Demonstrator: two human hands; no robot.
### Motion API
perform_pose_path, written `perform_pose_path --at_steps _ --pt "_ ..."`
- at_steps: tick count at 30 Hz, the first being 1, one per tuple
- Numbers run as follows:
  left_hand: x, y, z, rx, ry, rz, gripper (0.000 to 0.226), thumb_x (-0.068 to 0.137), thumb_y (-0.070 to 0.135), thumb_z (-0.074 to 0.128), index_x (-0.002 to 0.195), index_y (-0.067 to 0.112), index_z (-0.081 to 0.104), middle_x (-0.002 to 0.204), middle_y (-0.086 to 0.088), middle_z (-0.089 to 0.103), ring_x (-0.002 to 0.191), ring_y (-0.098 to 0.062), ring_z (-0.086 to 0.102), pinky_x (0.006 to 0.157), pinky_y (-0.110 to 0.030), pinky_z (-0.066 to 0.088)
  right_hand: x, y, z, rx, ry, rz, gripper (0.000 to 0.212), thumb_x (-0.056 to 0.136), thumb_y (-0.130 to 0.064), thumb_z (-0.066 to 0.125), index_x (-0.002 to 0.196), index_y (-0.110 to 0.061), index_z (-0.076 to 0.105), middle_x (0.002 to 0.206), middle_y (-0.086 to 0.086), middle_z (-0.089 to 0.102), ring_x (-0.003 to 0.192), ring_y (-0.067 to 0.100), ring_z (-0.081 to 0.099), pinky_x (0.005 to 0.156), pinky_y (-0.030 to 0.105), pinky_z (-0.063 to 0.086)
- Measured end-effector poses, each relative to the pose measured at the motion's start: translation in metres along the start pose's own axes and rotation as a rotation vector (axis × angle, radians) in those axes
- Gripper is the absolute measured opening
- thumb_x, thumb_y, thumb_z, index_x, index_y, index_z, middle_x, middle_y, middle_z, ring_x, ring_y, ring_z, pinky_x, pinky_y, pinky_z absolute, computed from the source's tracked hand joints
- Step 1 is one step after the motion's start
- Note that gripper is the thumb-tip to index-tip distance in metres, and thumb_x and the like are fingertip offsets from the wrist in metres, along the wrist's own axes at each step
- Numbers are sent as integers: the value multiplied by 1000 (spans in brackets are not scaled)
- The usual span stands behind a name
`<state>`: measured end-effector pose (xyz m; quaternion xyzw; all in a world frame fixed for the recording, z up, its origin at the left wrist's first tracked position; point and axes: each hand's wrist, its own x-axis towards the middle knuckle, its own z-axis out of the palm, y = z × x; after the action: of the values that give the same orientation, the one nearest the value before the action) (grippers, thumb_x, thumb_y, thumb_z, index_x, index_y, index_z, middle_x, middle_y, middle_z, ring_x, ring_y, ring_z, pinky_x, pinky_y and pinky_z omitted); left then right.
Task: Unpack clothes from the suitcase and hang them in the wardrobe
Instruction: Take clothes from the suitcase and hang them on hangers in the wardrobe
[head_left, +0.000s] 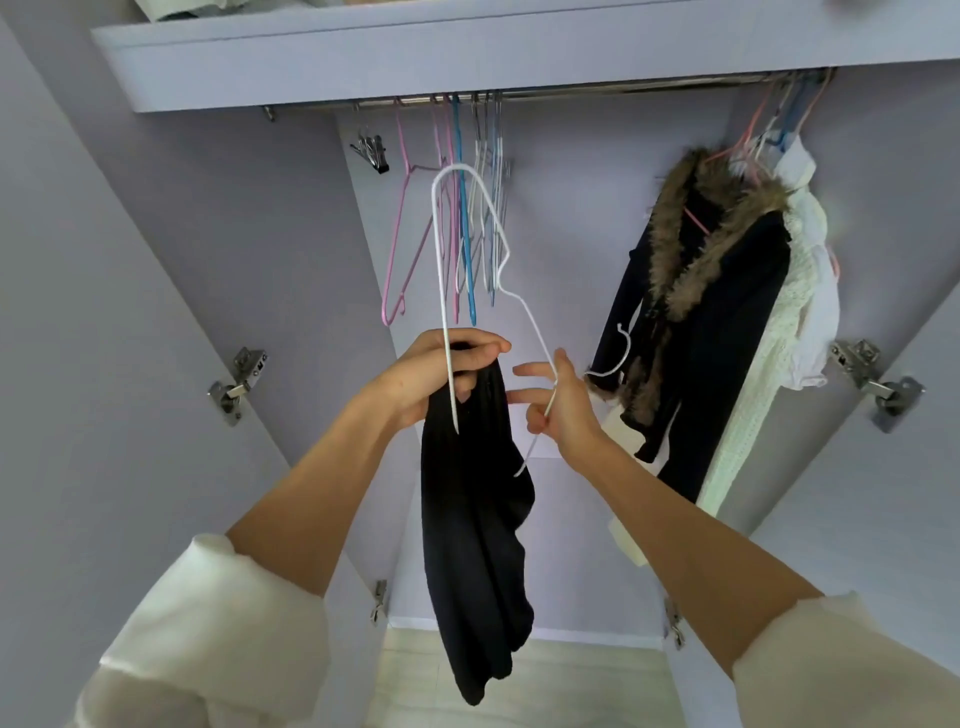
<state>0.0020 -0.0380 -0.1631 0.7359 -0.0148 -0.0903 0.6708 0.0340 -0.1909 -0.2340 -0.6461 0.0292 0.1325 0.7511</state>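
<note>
Person stands at the open wardrobe (571, 218), both forearms raised, white sleeves (218, 623) pushed back.

Left hand (431, 376), centre of frame: fingers curled tight around the bunched top of a black garment (475, 519), one wire arm of the white hanger (441, 270) passing across the same fist. The garment hangs straight down from the fist toward the lower centre of the frame, its lower end over the pale floor (571, 686).

Right hand (563, 410), just right of centre: thumb and curled fingers pinch the other wire arm of the white hanger; index and middle fingers stretch left toward the left hand. The hanger's bent top loop rises to upper centre, in front of the empty hangers.

Rail (597, 92) runs under the top shelf (415, 57). Empty hangers (457, 208), pink, blue and white, cluster at upper centre; clip hangers (370, 150) to their left.

Right side of frame: a dark coat with fur trim (717, 332) hangs on the rail, a white knit garment (779, 332) touching its right side. A second white hanger (615, 358) dangles against the coat's lower left.

Door hinges (241, 384) show at mid left and mid right.
</note>
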Motion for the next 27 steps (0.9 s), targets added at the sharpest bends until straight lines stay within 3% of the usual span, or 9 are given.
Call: perform_pose_path --at_steps 5,9,11,13,16,19,23,27 --pt "1 -3 -7 -35 24 25 15 88 5 60 94 16 69 46 6 39 41 -7 33 42 -17 35 -6 -6 6 -100 -164 66 66 101 -46 13 79 -13 65 52 5 65 45 16 50 55 26 43" --pt "4 -5 -10 9 57 29 18 84 1 63 94 15 70 52 2 48 50 -9 46 52 -16 42 -6 -15 14 -85 88 -77 69 101 -45 12 64 -12 61 61 3 61 63 13 56 63 23 41" --pt "4 -8 -17 79 119 14 19 83 0 64 96 14 68 80 -1 64 78 -14 60 72 -17 49 -3 -20 8 -12 233 -136 67 101 -46 16 62 -12 60 66 3 60 68 15 55 73 26 43" --pt "2 -13 -30 198 177 -21 20 84 7 67 102 15 67 105 -6 63 99 -18 59 90 -23 47 4 -26 -7 49 380 -139 63 100 -48 19 69 -13 61 80 5 61 82 20 56 84 29 42" --pt "-4 -23 -43 501 120 -117 26 82 21 71 107 19 63 102 0 60 97 -16 56 91 -25 42 13 -33 -30 99 464 -125 59 98 -53 22 82 -12 62 99 13 63 96 26 59 95 36 46" --pt "-1 -35 -44 814 112 -196 31 84 19 68 114 12 62 112 -6 60 106 -24 56 95 -32 44 15 -38 -37 138 461 -139 58 95 -58 25 75 -14 57 86 12 59 86 28 60 94 45 50" --pt "3 -38 -36 922 353 -249 33 89 0 46 118 4 60 121 -16 55 110 -32 53 91 -34 45 13 -46 -40 144 447 -225 57 95 -56 25 61 -17 49 68 5 49 73 25 50 83 42 48" --pt "2 -36 -47 842 614 -349 25 89 11 43 111 2 52 118 -17 45 101 -40 53 82 -42 48 8 -49 -54 38 453 -340 55 98 -49 23 61 -16 48 66 2 48 76 23 51 92 38 43"
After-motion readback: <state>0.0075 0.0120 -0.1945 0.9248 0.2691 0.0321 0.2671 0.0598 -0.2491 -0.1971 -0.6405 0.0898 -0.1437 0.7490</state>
